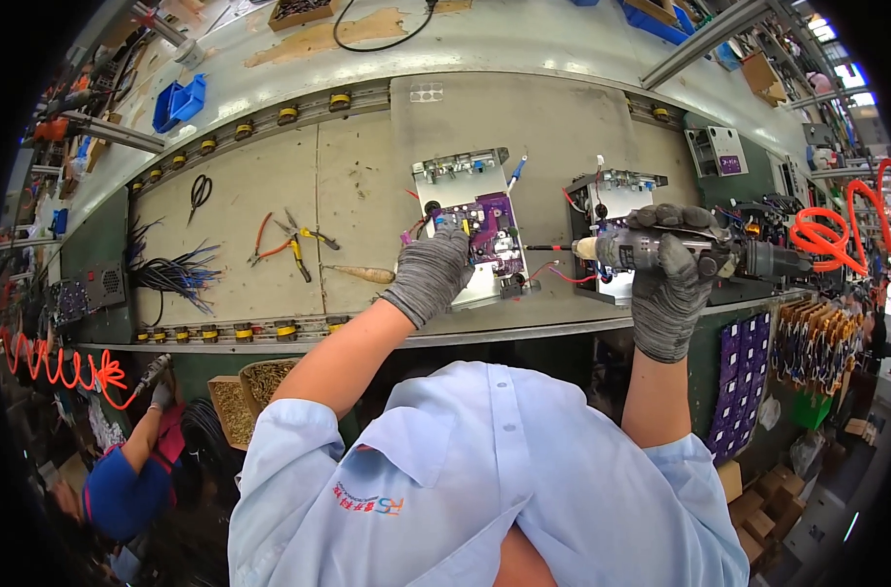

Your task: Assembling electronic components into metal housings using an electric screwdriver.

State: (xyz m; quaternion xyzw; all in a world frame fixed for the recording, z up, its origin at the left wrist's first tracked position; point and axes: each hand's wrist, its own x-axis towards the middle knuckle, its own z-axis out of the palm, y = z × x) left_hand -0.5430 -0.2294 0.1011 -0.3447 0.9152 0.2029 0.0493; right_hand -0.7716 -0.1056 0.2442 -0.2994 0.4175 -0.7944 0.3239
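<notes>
My gloved left hand (432, 272) rests at the left side of a purple circuit board (494, 235), fingers pressed together and bent down; whatever they pinch is hidden. That board lies on a silver metal chassis plate (445, 181) with wires around it. My right hand (672, 284), also in a grey glove, is wrapped round a power screwdriver (626, 250). The tool lies level, its thin bit pointing left toward the board's right edge; whether the bit touches anything I cannot tell. Under and behind the screwdriver sits a second metal chassis (616, 201), partly covered.
To the left lie pliers (297, 249), scissors (201, 193), a bundle of dark wires (176, 274) and a wooden-handled tool (362, 273). Roller rails (210, 334) edge the bench. Orange coiled hoses (827, 235) hang at the right. A co-worker (127, 484) is at lower left.
</notes>
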